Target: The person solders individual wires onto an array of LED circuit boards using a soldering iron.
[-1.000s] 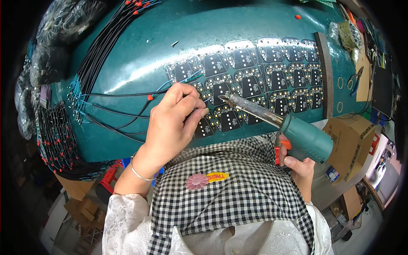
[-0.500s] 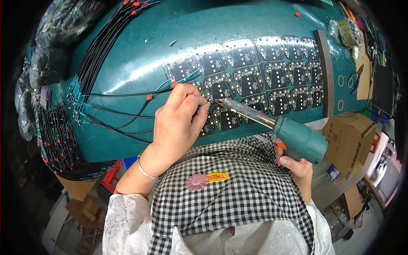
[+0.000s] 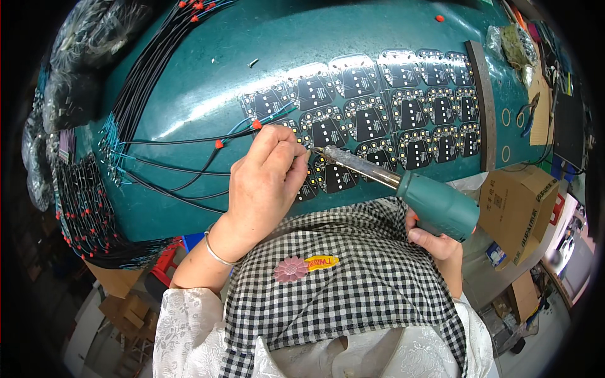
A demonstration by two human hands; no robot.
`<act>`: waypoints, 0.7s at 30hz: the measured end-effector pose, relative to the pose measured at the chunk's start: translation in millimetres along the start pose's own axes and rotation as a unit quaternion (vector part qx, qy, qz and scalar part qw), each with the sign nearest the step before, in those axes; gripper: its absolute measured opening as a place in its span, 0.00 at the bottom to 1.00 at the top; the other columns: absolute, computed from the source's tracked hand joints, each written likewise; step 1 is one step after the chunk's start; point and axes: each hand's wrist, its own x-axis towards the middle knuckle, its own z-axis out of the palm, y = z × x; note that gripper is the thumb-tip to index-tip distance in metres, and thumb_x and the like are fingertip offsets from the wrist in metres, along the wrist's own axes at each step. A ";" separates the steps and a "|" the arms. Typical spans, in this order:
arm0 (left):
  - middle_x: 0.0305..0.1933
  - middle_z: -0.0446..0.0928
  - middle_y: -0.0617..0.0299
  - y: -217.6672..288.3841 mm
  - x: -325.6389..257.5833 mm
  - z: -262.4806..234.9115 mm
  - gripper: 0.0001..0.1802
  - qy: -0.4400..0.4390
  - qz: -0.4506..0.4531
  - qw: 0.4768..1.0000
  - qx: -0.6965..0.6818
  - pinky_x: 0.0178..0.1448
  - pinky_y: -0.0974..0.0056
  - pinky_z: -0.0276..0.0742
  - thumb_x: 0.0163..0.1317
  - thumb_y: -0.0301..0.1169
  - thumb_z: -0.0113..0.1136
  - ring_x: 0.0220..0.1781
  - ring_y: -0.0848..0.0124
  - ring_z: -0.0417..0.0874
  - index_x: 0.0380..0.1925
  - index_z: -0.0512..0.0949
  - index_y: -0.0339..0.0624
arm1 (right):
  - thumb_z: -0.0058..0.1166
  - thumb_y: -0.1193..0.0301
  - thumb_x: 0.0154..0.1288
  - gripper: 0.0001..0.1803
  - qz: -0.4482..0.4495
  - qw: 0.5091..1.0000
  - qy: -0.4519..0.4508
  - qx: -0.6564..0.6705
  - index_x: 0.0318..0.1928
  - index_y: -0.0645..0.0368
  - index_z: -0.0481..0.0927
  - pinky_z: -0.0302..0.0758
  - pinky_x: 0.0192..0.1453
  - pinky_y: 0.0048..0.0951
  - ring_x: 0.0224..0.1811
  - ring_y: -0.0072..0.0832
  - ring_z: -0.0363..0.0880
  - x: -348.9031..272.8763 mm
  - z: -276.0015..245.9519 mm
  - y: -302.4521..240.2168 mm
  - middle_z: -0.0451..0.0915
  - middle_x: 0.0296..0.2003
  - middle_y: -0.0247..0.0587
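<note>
You are working at a teal worktop [image 3: 208, 82] with both hands near its near edge. Your left hand [image 3: 268, 183] is resting on the surface with its fingers pressed together in a pinch; whatever it is pinching is too thin to make out, but a black wire with a red tip [image 3: 219, 144] is running in from the left toward those fingers. Your right hand [image 3: 432, 242] is wrapped tightly around the teal handle of a soldering iron [image 3: 403, 186], its grip closed on the handle from below. The iron is lying tilted, its metal shaft pointing left and slightly far, and its tip is sitting right by your left fingertips on the nearest row of black circuit boards [image 3: 378, 113]. These boards are lying in rows across the middle and right of the worktop, bounded on the right by a dark upright strip [image 3: 482, 107]. A large bundle of black wires [image 3: 145, 69] is sweeping along the far left. A cardboard box [image 3: 520, 205] is standing off the right edge, and a checked apron [image 3: 340, 283] is covering your lap.
</note>
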 end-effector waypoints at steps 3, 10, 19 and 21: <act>0.39 0.76 0.59 -0.8 -0.3 0.0 0.10 0.003 0.004 1.000 -0.002 0.29 0.62 0.80 0.48 0.18 0.67 0.29 0.63 0.82 0.29 0.76 0.37 | 0.65 0.81 0.48 0.12 -0.017 0.998 -0.001 -0.066 0.36 0.65 0.81 0.75 0.34 0.30 0.29 0.29 0.78 0.9 -1.2 1.5 0.80 0.30 0.40; 0.39 0.76 0.58 -0.8 1.2 -0.2 0.10 -0.001 0.003 1.000 0.001 0.30 0.62 0.80 0.49 0.18 0.67 0.29 0.61 0.82 0.29 0.76 0.37 | 0.66 0.77 0.47 0.17 -0.080 0.995 -0.004 -0.053 0.41 0.66 0.81 0.76 0.32 0.29 0.28 0.30 0.79 -1.4 -3.5 4.1 0.82 0.32 0.43; 0.39 0.76 0.59 3.6 1.4 -11.5 0.10 -0.032 -0.013 0.999 0.014 0.32 0.61 0.79 0.49 0.20 0.68 0.31 0.61 0.82 0.30 0.77 0.37 | 0.66 0.75 0.49 0.35 -0.055 0.982 0.108 0.148 0.57 0.79 0.69 0.71 0.21 0.24 0.19 0.26 0.74 6.2 0.3 -10.6 0.75 0.28 0.44; 0.39 0.76 0.59 6.9 1.1 -23.2 0.10 -0.056 -0.021 0.998 0.015 0.34 0.61 0.79 0.49 0.21 0.69 0.32 0.61 0.82 0.31 0.78 0.38 | 0.66 0.75 0.49 0.35 -0.059 0.982 0.107 0.147 0.57 0.78 0.69 0.72 0.22 0.24 0.20 0.26 0.74 6.4 -0.6 -12.4 0.75 0.28 0.44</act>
